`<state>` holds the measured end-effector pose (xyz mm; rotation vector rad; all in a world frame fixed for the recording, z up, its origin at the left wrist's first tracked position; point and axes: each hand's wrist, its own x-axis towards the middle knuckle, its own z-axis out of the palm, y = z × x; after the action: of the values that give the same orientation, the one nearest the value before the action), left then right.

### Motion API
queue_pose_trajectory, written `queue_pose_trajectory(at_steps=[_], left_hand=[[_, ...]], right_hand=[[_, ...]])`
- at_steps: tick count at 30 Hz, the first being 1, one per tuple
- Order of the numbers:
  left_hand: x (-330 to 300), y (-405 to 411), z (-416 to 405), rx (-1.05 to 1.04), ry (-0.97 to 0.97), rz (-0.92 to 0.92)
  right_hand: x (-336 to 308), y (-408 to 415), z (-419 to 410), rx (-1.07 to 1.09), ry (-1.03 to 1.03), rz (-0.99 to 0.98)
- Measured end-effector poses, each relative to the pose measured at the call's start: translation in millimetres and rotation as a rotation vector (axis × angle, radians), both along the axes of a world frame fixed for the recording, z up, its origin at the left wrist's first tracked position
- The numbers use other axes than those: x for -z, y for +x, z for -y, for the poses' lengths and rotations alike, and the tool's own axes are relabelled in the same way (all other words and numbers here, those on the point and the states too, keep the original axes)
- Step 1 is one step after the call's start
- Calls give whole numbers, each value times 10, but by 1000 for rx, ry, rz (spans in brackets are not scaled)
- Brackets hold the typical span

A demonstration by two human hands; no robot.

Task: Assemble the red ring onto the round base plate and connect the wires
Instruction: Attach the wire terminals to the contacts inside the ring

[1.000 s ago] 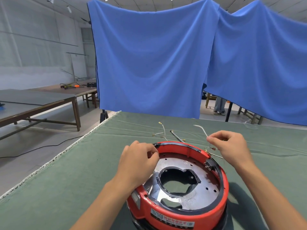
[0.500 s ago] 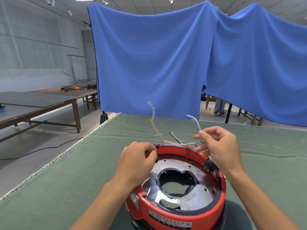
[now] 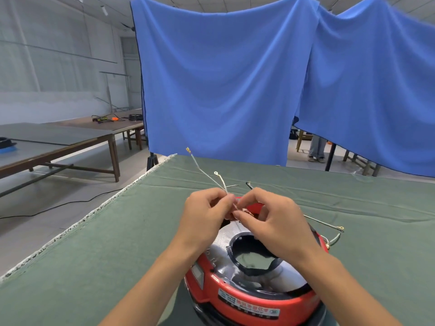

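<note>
Green cloth table (image 3: 117, 243), both hands (image 3: 235, 215) pinching wires (image 3: 211, 180) above red ring (image 3: 247, 300)

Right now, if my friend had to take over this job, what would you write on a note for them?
Left hand: pinching a bunch of thin wires above the far rim of the red ring; their ends stick up and away.
Right hand: fingers meet the left hand's at the same bunch, working on a small connection there.
Red ring sits around the round base plate on the green table cover; that part looks done.
Left to do: two more wires with ring ends lie loose off the right side. I can't tell whether any wire is joined yet.
</note>
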<state>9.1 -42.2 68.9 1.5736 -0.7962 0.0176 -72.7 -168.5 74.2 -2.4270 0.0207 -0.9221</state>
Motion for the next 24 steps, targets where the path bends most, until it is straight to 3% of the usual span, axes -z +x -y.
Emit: queue_pose_trajectory(at_steps=[5, 9, 16, 20, 24], left_hand=[[-61, 78, -32, 50, -134, -316], [-94, 107, -87, 145, -232, -443], [-68, 187, -165, 252, -257, -461], [-71, 199, -170, 238, -196, -479], [-28, 174, -104, 126, -96, -357]], right_hand=[[-52, -1, 120, 110, 182, 85], [-65, 29, 304, 248, 390, 36], [-8, 105, 325, 60, 893, -249], [-3, 98, 367, -34, 978, -255], [32, 106, 367, -47, 943, -206]])
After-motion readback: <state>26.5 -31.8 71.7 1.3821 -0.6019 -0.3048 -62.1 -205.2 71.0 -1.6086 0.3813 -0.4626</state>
